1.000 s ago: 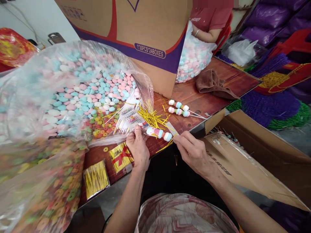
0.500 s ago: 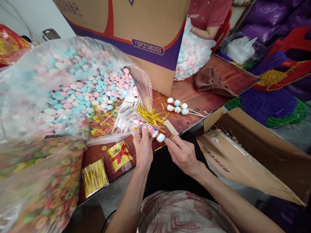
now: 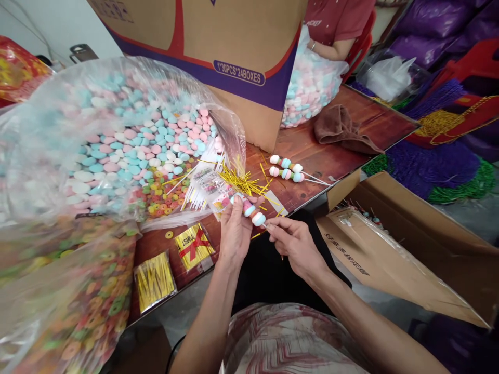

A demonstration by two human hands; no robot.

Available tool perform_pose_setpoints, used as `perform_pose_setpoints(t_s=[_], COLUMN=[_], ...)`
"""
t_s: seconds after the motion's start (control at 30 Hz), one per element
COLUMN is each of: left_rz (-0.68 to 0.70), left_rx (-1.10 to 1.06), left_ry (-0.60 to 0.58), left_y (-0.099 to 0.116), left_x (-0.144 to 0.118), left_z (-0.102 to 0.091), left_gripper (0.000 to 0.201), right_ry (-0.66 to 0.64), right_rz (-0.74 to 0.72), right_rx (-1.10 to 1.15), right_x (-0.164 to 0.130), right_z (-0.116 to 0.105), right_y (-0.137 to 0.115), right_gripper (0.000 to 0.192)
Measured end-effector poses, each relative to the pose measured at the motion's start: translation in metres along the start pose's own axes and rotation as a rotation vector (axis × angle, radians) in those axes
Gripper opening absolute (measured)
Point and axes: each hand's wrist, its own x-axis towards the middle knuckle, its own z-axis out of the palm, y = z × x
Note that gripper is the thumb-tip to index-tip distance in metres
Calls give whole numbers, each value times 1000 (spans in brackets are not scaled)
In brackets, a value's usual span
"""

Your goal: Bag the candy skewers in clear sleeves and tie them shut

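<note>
My left hand (image 3: 236,231) is closed around a candy skewer (image 3: 249,209) of blue, white and pink marshmallows with gummy rings between them. A printed clear wrapper (image 3: 214,189) lies at the skewer's far end; I cannot tell whether it covers the tip. My right hand (image 3: 296,246) pinches the stick at the near end, just below the last marshmallow. Just beyond the hands, gold twist ties (image 3: 244,183) lie in a loose pile beside a bunch of white sticks (image 3: 191,200). Two finished-looking skewers (image 3: 286,175) rest on the table to the right.
A large clear bag of marshmallows (image 3: 128,135) and a bag of gummy rings (image 3: 89,296) fill the left. Packs of twist ties (image 3: 155,280) lie at the table edge. A tall carton (image 3: 241,41) stands behind; an open carton (image 3: 390,259) is at right. Another person (image 3: 339,26) sits beyond.
Both hands have shifted slightly right and down with the skewer. A blue marshmallow now shows by my left thumb, and the fingers of my right hand have changed their pinch on the stick.
</note>
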Motion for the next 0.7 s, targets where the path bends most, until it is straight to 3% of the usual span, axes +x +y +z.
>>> perform_pose_setpoints(t_s=[0.03,0.1,0.33,0.53,0.7], left_rz=[-8,-17,-138,-160,-126], left_rx=[14,32,39,-61,-27], left_ry=[-3,-14,-88,28,21], left_y=[-1,-2,12,17,6], left_x=[-1,-4,-2,6,3], left_z=[2,4,-2,-5,-4], left_gripper=[27,25,22,28,26], right_ry=[-11,-4,118,134,183], right_rz=[65,54,-556,-722,-916], right_rx=[59,66,-506,-862,-1137], right_x=[2,5,4,2,10], right_z=[2,7,8,-2,5], right_y=[-1,-1,7,14,21], right_gripper=[20,19,23,24,28])
